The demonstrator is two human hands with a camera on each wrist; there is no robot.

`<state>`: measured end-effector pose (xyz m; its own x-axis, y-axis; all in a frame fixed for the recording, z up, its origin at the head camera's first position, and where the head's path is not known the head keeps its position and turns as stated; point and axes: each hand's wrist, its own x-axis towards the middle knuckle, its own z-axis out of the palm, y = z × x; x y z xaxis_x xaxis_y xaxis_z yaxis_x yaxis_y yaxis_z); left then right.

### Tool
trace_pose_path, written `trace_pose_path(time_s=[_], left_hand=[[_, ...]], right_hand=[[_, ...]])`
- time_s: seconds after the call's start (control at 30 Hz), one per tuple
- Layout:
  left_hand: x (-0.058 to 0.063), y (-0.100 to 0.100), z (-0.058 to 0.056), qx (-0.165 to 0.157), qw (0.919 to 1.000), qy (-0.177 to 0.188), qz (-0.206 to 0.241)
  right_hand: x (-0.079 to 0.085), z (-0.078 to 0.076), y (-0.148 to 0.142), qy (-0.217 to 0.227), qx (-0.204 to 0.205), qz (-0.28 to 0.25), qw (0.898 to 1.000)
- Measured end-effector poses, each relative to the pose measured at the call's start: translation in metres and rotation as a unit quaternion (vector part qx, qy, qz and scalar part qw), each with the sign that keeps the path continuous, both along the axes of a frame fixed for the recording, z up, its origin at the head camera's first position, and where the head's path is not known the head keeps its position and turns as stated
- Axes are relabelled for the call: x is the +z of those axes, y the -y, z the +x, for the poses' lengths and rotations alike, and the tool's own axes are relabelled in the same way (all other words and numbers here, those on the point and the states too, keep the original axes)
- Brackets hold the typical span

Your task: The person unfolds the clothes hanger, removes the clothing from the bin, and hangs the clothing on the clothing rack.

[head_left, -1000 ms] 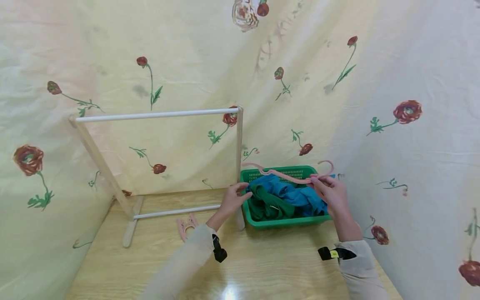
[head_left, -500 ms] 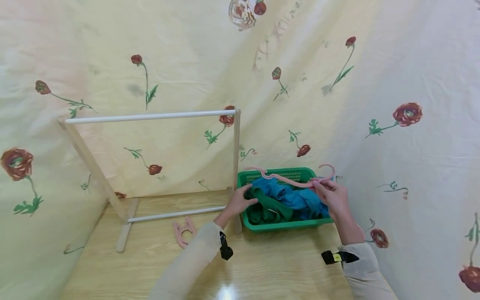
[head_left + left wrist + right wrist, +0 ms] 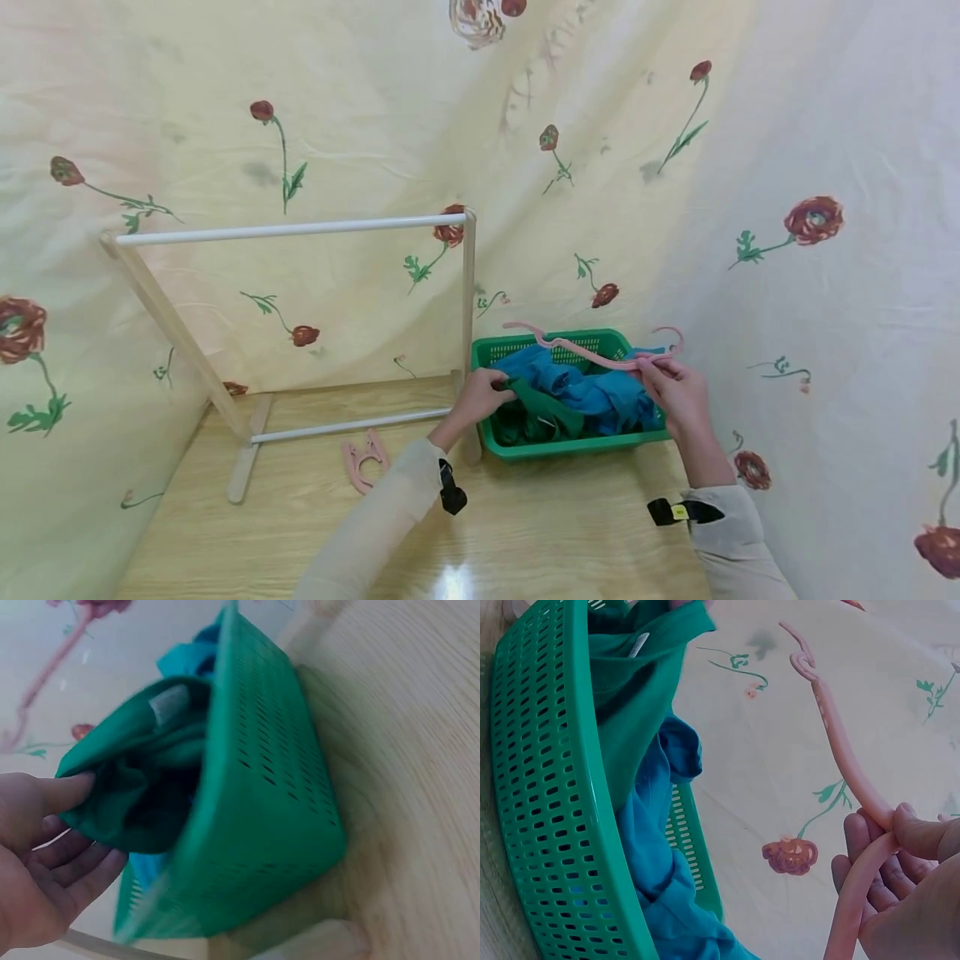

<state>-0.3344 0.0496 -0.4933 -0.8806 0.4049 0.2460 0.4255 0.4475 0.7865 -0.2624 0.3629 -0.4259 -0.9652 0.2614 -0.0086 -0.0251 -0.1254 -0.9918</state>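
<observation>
At the basket's left end my left hand (image 3: 480,398) pinches the edge of a dark green garment (image 3: 551,408) between thumb and fingers. The lifted edge gapes open in the left wrist view, and a small white label (image 3: 169,703) shows inside. My right hand (image 3: 681,396) holds a pink clothes hanger (image 3: 592,356) near its hook, its arm stretching left over the basket. Both garments, the green one and a crumpled blue one (image 3: 600,393), lie in a green plastic basket (image 3: 585,448) with slotted walls. The green one's lower part stays inside.
Left of the basket stands a wooden rack with a white top bar (image 3: 300,227); its right foot is close to the basket. A folded pink hanger (image 3: 351,471) lies on the wood-grain table (image 3: 540,533). Flower-printed cloth (image 3: 360,125) hangs behind and at the sides.
My left hand has come in over the basket's left rim and taken hold of the green garment, raising its edge. The right hand has shifted slightly right with the hanger.
</observation>
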Motion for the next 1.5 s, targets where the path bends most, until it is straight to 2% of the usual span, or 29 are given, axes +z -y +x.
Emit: trace_pose_path(time_s=[0.1,0.23,0.33,0.47,0.57,0.67,0.73,0.8,0.87,0.9,1.07,1.17,1.37,1.5], left_hand=[[0.017,-0.002,0.003,-0.011,0.9996,0.009,0.022],[0.046,-0.009,0.011,-0.014,0.9934,0.077,0.084],[0.073,-0.017,0.017,-0.007,0.9790,0.136,0.151],[0.117,-0.026,0.026,-0.001,0.9523,0.173,0.251],[0.152,-0.029,0.033,-0.007,0.9314,0.163,0.325],[0.184,-0.027,0.043,-0.030,0.9154,0.133,0.379],[0.197,-0.023,0.049,-0.048,0.9088,0.111,0.399],[0.205,-0.016,0.054,-0.058,0.9036,0.094,0.414],[0.206,-0.006,0.054,-0.053,0.9047,0.081,0.415],[0.203,-0.001,0.053,-0.044,0.9081,0.079,0.409],[0.179,0.026,0.039,0.028,0.9390,0.107,0.326],[0.162,0.039,0.034,0.057,0.9515,0.125,0.275],[0.131,0.061,0.029,0.081,0.9624,0.128,0.225],[0.119,0.077,0.030,0.079,0.9626,0.136,0.221]], right_hand=[[0.001,0.000,0.000,-0.003,-0.006,-0.021,1.000],[0.002,-0.002,0.001,-0.005,-0.024,-0.056,0.998],[0.004,-0.004,0.003,-0.007,-0.060,-0.079,0.995],[0.007,-0.006,0.006,-0.012,-0.122,-0.101,0.987],[0.009,-0.007,0.006,-0.015,-0.160,-0.122,0.979],[0.011,-0.005,0.004,-0.012,-0.182,-0.136,0.974],[0.012,-0.004,0.004,-0.010,-0.187,-0.142,0.972],[0.012,-0.003,0.005,-0.008,-0.187,-0.145,0.972],[0.012,-0.002,0.006,-0.006,-0.183,-0.145,0.972],[0.012,-0.002,0.007,-0.006,-0.181,-0.146,0.973],[0.009,-0.004,0.009,-0.016,-0.175,-0.155,0.972],[0.008,-0.005,0.011,-0.018,-0.173,-0.154,0.973],[0.010,-0.004,0.017,-0.015,-0.165,-0.144,0.976],[0.014,-0.002,0.020,-0.017,-0.152,-0.141,0.978]])
